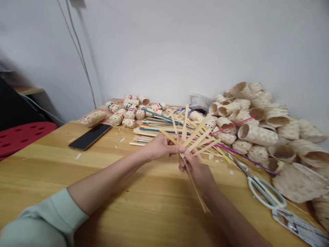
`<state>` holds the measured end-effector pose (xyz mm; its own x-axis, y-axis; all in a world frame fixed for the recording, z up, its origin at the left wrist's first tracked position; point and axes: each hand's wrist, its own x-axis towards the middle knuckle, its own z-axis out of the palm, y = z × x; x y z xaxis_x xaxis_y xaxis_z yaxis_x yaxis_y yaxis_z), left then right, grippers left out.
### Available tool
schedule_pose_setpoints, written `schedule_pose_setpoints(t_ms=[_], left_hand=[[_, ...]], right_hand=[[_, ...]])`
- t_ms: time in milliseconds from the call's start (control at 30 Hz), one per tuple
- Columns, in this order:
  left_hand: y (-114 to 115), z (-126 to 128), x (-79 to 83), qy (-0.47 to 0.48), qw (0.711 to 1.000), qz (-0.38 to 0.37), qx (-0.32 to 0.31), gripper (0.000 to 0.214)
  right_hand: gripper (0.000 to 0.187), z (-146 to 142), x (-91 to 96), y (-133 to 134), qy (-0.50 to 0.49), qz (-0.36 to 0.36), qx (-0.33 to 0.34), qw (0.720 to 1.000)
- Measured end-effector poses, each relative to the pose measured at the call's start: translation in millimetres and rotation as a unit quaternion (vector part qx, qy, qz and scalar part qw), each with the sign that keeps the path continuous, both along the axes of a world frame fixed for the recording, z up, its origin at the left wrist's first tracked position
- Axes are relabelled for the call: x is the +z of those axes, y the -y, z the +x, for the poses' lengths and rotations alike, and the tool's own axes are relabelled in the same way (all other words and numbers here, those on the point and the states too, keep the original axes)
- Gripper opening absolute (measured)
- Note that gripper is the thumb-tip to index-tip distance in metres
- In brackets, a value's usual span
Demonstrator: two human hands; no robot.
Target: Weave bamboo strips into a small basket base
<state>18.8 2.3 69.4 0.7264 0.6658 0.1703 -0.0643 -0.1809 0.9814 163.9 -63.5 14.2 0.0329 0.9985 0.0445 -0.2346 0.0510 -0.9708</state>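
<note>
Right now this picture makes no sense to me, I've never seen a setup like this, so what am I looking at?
There is no machine: these are a person's two bare hands, seen by one camera worn on the head, looking forward and down. The left hand and right hand together grip a fan of thin bamboo strips. On the wooden table lie a smartphone, scissors with pale green handles, a stack of strips, small woven rolls with coloured bands and a heap of woven tubes.

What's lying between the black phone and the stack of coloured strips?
Small pale scraps on the wooden table, seen in the head view.
</note>
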Motion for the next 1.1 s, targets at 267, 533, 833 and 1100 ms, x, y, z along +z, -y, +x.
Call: schedule_pose_setpoints(t_ms=[267,533,833,1100], left_hand=[[-9,-3,-11.2,0.035,0.999,-0.033,-0.002,0.024],[-24,1,-29.0,0.170,0.955,-0.242,-0.020,0.025],[-21,4,-39.6,0.219,0.928,-0.300,-0.005,0.019],[-14,6,-34.9,0.203,0.948,-0.243,-0.037,0.026]], right_hand=[[0.048,13,14.6,-5,-0.013,-0.032,0.006,0.999],[0.048,31,28.0,-5,-0.019,0.017,0.059,0.998],[0.032,37,27.1,-8,0.106,0.110,-0.030,0.988],[0.029,34,23.7,-4,0.267,0.162,-0.210,0.926]])
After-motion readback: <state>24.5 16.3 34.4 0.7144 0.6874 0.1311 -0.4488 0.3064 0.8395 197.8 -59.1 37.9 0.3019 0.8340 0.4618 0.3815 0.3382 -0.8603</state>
